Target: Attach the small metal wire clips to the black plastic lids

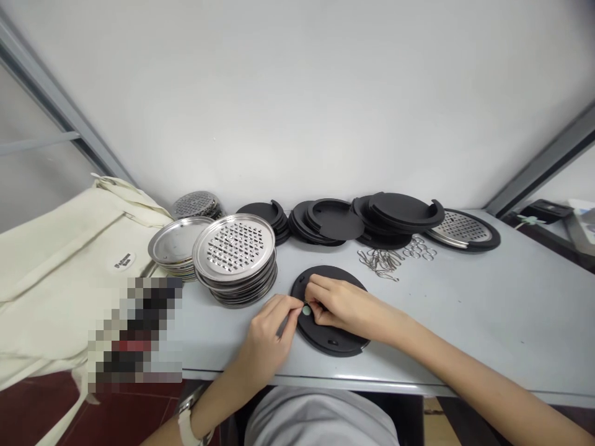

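A black round disc [331, 337] lies flat on the grey table [465, 310] in front of me. My right hand [341, 301] rests on the disc, with its fingers pinched at the disc's left edge. My left hand [272, 331] meets it there, its fingertips pinched at the same spot. A small pale green piece [307, 310] sits between the two sets of fingertips. I cannot tell which hand grips it.
A stack of perforated steel discs [235, 257] and a stack of plain steel plates [177, 246] stand to the left. Piles of black discs [367, 220] line the wall. Loose metal rings and clips [395, 255] lie behind the disc. A cream cloth bag [60, 260] lies far left.
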Action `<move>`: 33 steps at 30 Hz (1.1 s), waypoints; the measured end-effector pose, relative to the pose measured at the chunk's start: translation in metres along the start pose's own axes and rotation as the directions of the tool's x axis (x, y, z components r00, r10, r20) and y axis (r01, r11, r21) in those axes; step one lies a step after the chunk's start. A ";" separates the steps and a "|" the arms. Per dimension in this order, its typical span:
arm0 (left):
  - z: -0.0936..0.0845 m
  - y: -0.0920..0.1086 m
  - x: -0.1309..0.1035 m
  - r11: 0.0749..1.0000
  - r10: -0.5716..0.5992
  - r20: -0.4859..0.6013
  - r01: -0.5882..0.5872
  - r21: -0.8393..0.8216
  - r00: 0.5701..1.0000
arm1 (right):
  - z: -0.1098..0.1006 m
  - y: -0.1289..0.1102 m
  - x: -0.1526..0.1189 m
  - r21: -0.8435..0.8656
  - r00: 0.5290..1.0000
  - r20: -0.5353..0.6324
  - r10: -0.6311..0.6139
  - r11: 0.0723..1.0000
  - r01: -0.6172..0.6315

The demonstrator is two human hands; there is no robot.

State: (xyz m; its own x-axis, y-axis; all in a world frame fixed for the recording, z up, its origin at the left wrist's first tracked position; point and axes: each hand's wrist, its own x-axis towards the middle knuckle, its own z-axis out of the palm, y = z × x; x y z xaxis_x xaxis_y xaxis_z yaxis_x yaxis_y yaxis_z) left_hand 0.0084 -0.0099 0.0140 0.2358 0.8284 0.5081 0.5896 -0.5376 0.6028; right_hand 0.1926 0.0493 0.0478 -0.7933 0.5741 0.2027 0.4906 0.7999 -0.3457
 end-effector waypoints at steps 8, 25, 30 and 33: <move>-0.002 -0.001 0.001 0.995 -0.066 0.019 0.067 -0.068 0.998 | -0.004 -0.002 0.001 0.199 0.994 -0.071 0.088 0.977 -0.072; -0.004 0.000 0.005 0.990 -0.069 -0.016 0.067 -0.121 0.997 | -0.015 0.013 0.001 0.493 0.989 0.095 0.116 0.857 -0.147; -0.001 -0.002 0.001 0.988 -0.071 0.021 0.073 -0.138 0.997 | -0.010 0.013 0.001 0.407 0.974 0.020 0.224 0.888 -0.213; 0.000 -0.003 0.000 0.990 -0.059 0.006 0.060 -0.131 0.998 | -0.010 0.013 0.001 0.341 0.969 -0.005 0.245 0.912 -0.229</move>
State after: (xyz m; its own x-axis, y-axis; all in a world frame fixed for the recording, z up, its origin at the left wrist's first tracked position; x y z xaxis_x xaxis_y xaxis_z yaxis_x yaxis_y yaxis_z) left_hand 0.0063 -0.0077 0.0124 0.2051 0.8598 0.4676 0.4965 -0.5031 0.7074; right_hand 0.2014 0.0617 0.0525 -0.6469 0.7537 0.1160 0.5060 0.5380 -0.6741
